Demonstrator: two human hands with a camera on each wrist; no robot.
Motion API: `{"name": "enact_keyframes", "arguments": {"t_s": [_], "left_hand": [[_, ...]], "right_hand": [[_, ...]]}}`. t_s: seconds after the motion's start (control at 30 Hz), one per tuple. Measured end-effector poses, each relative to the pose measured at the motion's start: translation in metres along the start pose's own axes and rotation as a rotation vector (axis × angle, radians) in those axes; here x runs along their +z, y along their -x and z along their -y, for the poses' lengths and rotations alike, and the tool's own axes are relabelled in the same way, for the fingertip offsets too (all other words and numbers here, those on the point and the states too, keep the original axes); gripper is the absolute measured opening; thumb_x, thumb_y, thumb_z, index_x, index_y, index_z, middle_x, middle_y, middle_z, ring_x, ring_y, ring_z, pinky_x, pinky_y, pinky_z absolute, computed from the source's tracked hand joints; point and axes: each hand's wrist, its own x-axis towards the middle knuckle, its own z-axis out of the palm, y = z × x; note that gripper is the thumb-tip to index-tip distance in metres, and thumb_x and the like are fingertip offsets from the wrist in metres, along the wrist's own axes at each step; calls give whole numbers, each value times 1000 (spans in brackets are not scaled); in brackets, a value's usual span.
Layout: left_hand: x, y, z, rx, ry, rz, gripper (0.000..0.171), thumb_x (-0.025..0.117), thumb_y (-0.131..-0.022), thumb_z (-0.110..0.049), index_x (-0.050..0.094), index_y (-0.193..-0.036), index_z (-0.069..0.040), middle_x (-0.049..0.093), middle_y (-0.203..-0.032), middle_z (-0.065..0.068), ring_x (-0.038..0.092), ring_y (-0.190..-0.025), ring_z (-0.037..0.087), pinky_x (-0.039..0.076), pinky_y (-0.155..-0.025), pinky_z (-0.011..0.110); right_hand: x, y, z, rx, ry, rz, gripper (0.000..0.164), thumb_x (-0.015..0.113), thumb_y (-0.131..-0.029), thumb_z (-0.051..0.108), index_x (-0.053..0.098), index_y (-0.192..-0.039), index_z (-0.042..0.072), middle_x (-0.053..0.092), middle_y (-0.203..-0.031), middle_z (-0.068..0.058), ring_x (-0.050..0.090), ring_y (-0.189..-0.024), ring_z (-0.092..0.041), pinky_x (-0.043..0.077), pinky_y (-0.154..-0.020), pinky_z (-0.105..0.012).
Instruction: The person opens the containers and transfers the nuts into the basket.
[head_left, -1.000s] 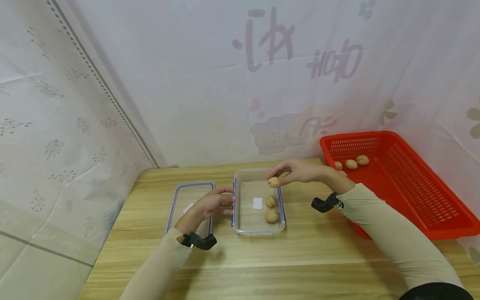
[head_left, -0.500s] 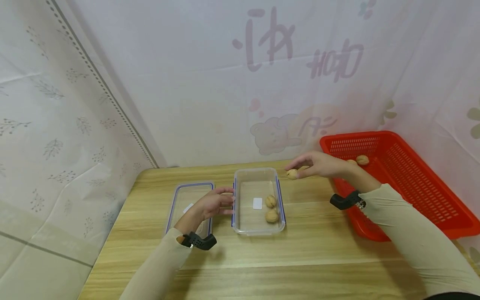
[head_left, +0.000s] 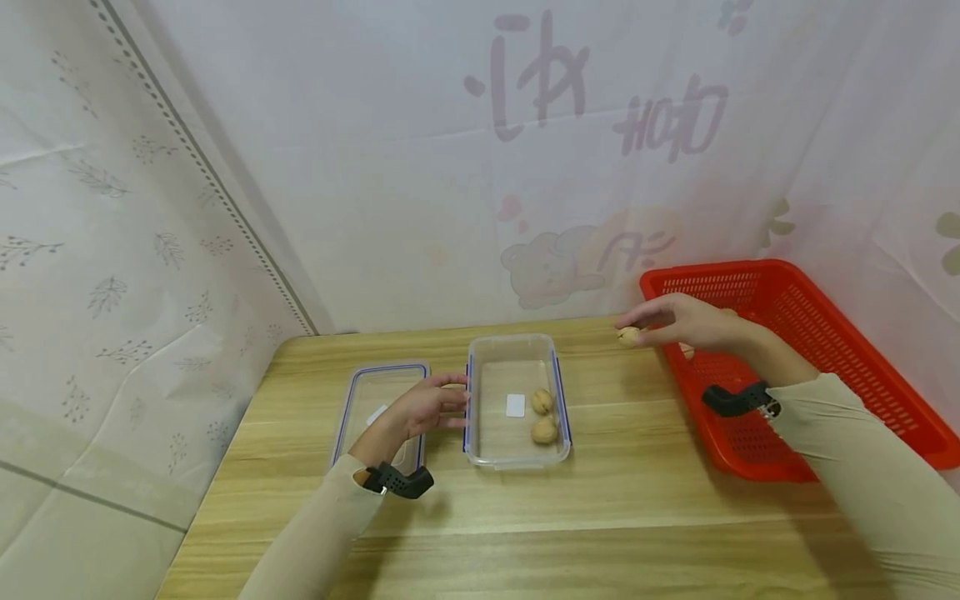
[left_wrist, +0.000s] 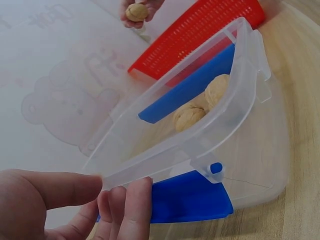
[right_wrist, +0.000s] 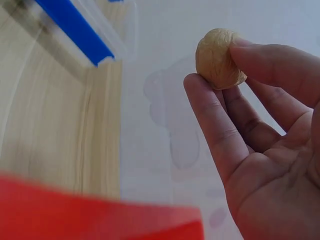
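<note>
Between the thumb and fingertips of my right hand [head_left: 693, 322] is a walnut [head_left: 628, 336], held above the table beside the red basket's left rim. The right wrist view shows this walnut [right_wrist: 218, 59] up close, pinched at the fingertips. A clear plastic box [head_left: 495, 375] with blue side latches stands uncovered on the table, two walnuts [head_left: 543, 430] along its right side. My left hand [head_left: 431, 408] is at the box's left side, fingers extended against it. In the left wrist view, the thumb touches the rim and the other fingertips lie by the blue latch [left_wrist: 192, 200].
A red plastic basket [head_left: 738, 450] stands at the right, with a few walnuts partly hidden behind my right hand and forearm. The clear lid [head_left: 390, 367] with a blue seal lies left of the box, partly under my left arm. A printed curtain hangs behind the table.
My right hand has carried the pinched walnut rightward, from over the box's right edge to beside the red basket. The left hand and the two walnuts in the box have stayed put.
</note>
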Motion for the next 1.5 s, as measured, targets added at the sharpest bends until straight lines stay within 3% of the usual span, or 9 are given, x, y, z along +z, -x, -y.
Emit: {"name": "enact_keyframes", "arguments": {"t_s": [0.03,0.47,0.8,0.9,1.1,1.17,1.33,1.4,1.5], "left_hand": [[0,0,0,-3,1,-3,43,51,-103,1,38,-143,6,54,-99,7,57,-88,15,63,-81,33],[0,-1,-1,-1,1,-2,43,51,-102,1,37,-143,6,53,-99,7,56,-87,14,63,-82,34],[-1,-3,0,-2,13,-7,44,51,-101,2,38,-143,5,54,-98,6,57,-86,14,63,-80,33],[-1,-3,0,1,11,-3,44,51,-102,2,38,-143,6,54,-98,6,57,-86,13,63,-80,33],[-1,-1,2,4,5,1,44,50,-102,2,37,-144,7,55,-98,6,57,-87,14,63,-81,33],[-1,-1,2,3,6,-2,44,50,-103,2,37,-144,6,55,-98,6,58,-87,14,63,-81,33],[-2,-3,3,5,13,0,44,50,-103,1,37,-145,6,55,-98,6,58,-88,14,63,-81,33],[-2,-3,2,8,14,4,45,50,-103,1,36,-145,7,56,-98,6,58,-88,14,63,-81,33],[-2,-3,2,8,11,6,45,50,-102,1,36,-144,7,56,-97,6,58,-88,14,63,-80,32]], "right_hand": [[-2,2,-1,4,14,-12,37,75,-94,20,70,-130,12,66,-132,-9,59,-119,-28,54,-94,-29],[-30,31,-34,61,-35,-94,40,71,-97,21,65,-133,4,72,-114,-6,66,-100,-18,58,-87,-28],[-46,46,-65,128,145,-178,44,72,-97,25,65,-135,4,67,-130,-12,60,-108,-1,52,-87,-20],[-48,47,-75,169,190,-193,46,72,-97,28,65,-135,4,65,-133,-15,60,-113,-9,53,-90,-25],[-48,49,-89,232,208,-187,49,70,-97,35,64,-136,4,63,-134,-20,56,-123,-38,51,-100,-54],[-49,49,-93,231,205,-181,49,70,-98,34,64,-136,3,62,-135,-21,55,-125,-40,51,-100,-52],[-50,51,-105,227,232,-196,46,71,-98,26,64,-133,-3,60,-135,-26,55,-124,-42,53,-90,-28],[-50,51,-110,242,246,-206,47,72,-97,26,64,-132,-6,58,-135,-29,54,-123,-43,53,-90,-29],[-49,50,-115,260,255,-200,49,72,-97,26,62,-131,-8,57,-135,-32,52,-122,-44,52,-97,-46]]}}
